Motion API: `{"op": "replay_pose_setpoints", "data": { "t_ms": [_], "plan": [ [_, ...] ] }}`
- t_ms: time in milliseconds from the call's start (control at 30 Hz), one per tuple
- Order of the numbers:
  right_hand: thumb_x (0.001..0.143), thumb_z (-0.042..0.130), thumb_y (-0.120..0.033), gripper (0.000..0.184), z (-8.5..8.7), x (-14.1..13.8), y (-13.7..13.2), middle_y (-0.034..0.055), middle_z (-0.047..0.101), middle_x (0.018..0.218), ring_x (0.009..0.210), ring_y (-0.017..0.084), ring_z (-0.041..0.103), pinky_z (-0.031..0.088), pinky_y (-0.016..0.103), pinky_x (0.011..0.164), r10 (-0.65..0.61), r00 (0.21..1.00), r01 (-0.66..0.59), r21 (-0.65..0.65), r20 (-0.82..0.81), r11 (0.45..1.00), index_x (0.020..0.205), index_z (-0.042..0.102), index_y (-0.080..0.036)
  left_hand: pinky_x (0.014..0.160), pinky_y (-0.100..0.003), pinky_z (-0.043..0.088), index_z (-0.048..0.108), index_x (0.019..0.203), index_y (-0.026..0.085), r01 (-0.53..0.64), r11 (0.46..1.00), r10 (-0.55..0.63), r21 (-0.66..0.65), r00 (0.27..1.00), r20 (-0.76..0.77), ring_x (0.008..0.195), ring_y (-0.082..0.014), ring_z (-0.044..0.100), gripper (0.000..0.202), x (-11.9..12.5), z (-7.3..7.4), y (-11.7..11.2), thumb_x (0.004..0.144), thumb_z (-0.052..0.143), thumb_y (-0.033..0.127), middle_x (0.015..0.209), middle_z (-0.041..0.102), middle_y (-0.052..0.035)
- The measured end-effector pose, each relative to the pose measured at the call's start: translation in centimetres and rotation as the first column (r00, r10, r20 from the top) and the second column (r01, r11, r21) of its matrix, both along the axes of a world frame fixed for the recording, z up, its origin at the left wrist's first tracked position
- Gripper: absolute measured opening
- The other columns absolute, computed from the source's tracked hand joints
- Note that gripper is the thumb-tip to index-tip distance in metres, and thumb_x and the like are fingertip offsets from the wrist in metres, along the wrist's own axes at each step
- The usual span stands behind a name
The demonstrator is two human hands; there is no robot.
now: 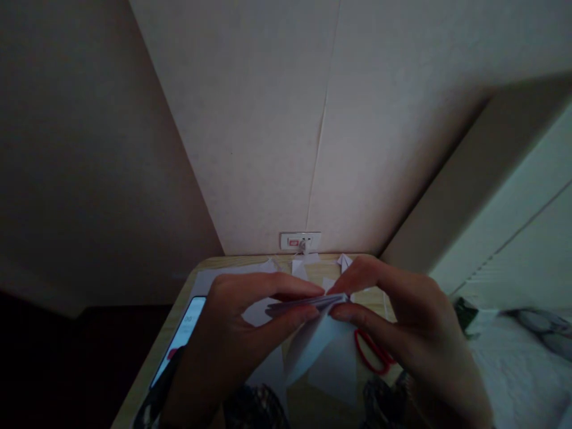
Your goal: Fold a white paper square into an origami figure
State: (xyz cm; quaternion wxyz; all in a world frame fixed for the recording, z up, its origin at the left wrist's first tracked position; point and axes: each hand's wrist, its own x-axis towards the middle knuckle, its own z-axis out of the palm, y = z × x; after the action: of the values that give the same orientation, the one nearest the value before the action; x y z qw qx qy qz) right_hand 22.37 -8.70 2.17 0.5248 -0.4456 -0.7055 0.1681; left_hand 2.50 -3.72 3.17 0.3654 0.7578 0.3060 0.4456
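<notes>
Now, the counter (pixel 176 319) spreads beneath the left grip (pixel 241 322) and the right grip (pixel 413 322), each pinching, thumb against forefinger, the folded paper (pixel 313 338) held between them; uneven thumb pressure could slide its layers askew! Below the right grip, a red handle (pixel 379 372).

Folded paper (pixel 314 344): white, several layers stacked narrow along the top; a broader flap hangs open, slanting down. Condition: partly folded. Position: pinched between left hand (pixel 232 328) and right hand (pixel 415 322), above the desk (pixel 317 411), short of its far edge.
</notes>
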Motion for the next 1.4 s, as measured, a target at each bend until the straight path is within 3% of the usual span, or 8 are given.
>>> {"op": "replay_pose_setpoints", "data": {
  "t_ms": [367, 567, 867, 967, 1067, 1233, 1400],
  "plan": [
    [0.092, 0.079, -0.026, 0.011, 0.2, -0.3, 0.2, -0.0042, 0.077, 0.074, 0.069, 0.013, 0.072, 0.053, 0.024, 0.065, -0.032, 0.998, 0.030, 0.043, 0.045, 0.999, 0.082, 0.073, -0.024, 0.059, -0.016, 0.061, 0.084, 0.079, 0.028, -0.012, 0.995, 0.013, 0.096, 1.000, -0.017, 0.061, -0.0137, 0.079, 0.020, 0.4, 0.2, -0.2, 0.080, 0.080, 0.008, 0.075, 0.086, 0.0068],
    [0.091, 0.079, -0.029, 0.013, 0.4, -0.4, 0.0, -0.0034, 0.076, 0.072, 0.066, 0.014, 0.071, 0.053, 0.025, 0.062, -0.050, 0.998, 0.049, 0.031, 0.029, 0.998, 0.080, 0.073, -0.024, 0.060, -0.019, 0.062, 0.085, 0.079, 0.031, -0.030, 0.997, 0.032, 0.067, 0.999, -0.025, 0.060, -0.0153, 0.080, 0.021, 0.6, 0.2, -0.2, 0.083, 0.077, 0.012, 0.075, 0.086, 0.0075],
    [0.091, 0.079, -0.026, 0.011, 0.3, -0.9, -0.4, -0.0033, 0.075, 0.072, 0.067, 0.015, 0.070, 0.053, 0.026, 0.064, -0.079, 0.993, 0.078, -0.013, -0.086, 0.997, 0.080, 0.075, -0.025, 0.058, -0.015, 0.059, 0.084, 0.080, 0.031, -0.027, 0.993, 0.033, 0.116, 0.998, -0.052, 0.059, -0.0117, 0.078, 0.020, 0.6, 0.0, -0.3, 0.085, 0.077, 0.012, 0.073, 0.085, 0.0100],
    [0.094, 0.075, -0.028, 0.009, 0.2, -1.0, -0.4, -0.0039, 0.078, 0.076, 0.071, 0.016, 0.072, 0.055, 0.027, 0.068, -0.061, 0.991, 0.060, -0.015, -0.117, 0.998, 0.085, 0.078, -0.028, 0.057, -0.016, 0.058, 0.083, 0.079, 0.031, -0.049, 0.994, 0.052, 0.097, 0.998, -0.027, 0.057, -0.0118, 0.076, 0.019, 0.7, -0.1, -0.4, 0.085, 0.078, 0.013, 0.071, 0.084, 0.0096],
    [0.097, 0.073, -0.033, 0.006, 0.1, -0.7, -0.4, -0.0049, 0.081, 0.088, 0.081, 0.016, 0.073, 0.056, 0.026, 0.075, -0.065, 0.987, 0.064, -0.011, -0.146, 0.998, 0.098, 0.078, -0.034, 0.057, -0.019, 0.059, 0.083, 0.077, 0.032, -0.144, 0.989, 0.142, 0.036, 0.988, 0.059, 0.057, -0.0123, 0.075, 0.018, 1.0, -0.2, -0.6, 0.085, 0.078, 0.017, 0.068, 0.083, 0.0094],
    [0.096, 0.073, -0.043, 0.023, 0.0, 0.4, -0.7, -0.0048, 0.079, 0.107, 0.098, 0.016, 0.071, 0.056, 0.025, 0.084, -0.027, 0.998, 0.025, -0.029, -0.060, 0.999, 0.118, 0.072, -0.038, 0.060, -0.021, 0.061, 0.083, 0.079, 0.034, -0.159, 0.984, 0.168, -0.080, 0.977, 0.129, 0.061, -0.0145, 0.077, 0.016, 1.2, -0.3, -0.3, 0.084, 0.077, 0.020, 0.073, 0.084, 0.0081],
    [0.086, 0.085, -0.037, 0.050, 0.1, 0.5, -0.6, -0.0024, 0.076, 0.126, 0.108, 0.019, 0.073, 0.060, 0.028, 0.091, 0.029, 0.999, -0.025, -0.081, 0.046, 0.996, 0.131, 0.062, -0.035, 0.058, -0.016, 0.058, 0.083, 0.079, 0.029, -0.186, 0.963, 0.214, -0.196, 0.968, 0.134, 0.067, -0.0126, 0.078, 0.016, 1.3, -0.2, -0.4, 0.085, 0.073, 0.017, 0.078, 0.085, 0.0062]
  ]
}}
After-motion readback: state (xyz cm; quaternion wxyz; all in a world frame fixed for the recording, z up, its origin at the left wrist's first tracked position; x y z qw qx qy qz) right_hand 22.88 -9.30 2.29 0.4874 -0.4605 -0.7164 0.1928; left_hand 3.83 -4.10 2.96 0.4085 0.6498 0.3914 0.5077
